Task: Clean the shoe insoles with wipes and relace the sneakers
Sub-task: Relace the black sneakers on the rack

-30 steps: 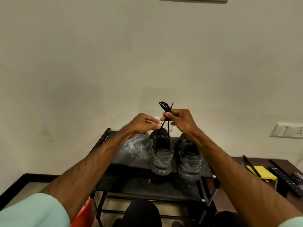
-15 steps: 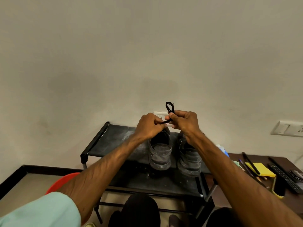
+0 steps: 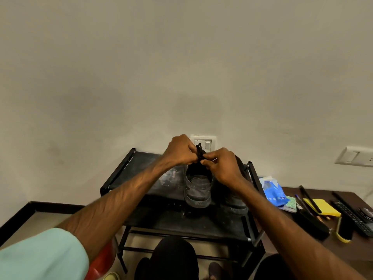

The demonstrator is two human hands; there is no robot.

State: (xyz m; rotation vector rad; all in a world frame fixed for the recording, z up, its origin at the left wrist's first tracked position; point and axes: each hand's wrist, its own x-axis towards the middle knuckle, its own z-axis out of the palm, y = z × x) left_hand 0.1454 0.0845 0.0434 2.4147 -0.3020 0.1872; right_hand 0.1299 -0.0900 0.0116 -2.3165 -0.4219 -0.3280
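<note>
The left hand (image 3: 179, 150) and right hand (image 3: 222, 167) meet above the back edge of the shoe rack (image 3: 139, 179), both pinching a bunched black lace (image 3: 200, 152) with curled fingers. Below them, two dark sneakers (image 3: 198, 189) stand side by side on the top shelf's right half, heels toward the front edge.

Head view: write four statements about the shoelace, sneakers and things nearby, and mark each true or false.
1. The left hand and right hand both pinch the black shoelace above the sneakers. True.
2. The sneakers stand on the floor. False: they stand on the top shelf of the black shoe rack.
3. The blue wipes pack lies to the right of the black shoe rack. True.
4. The yellow notepad lies on the black shoe rack. False: it lies on the brown desk.
</note>
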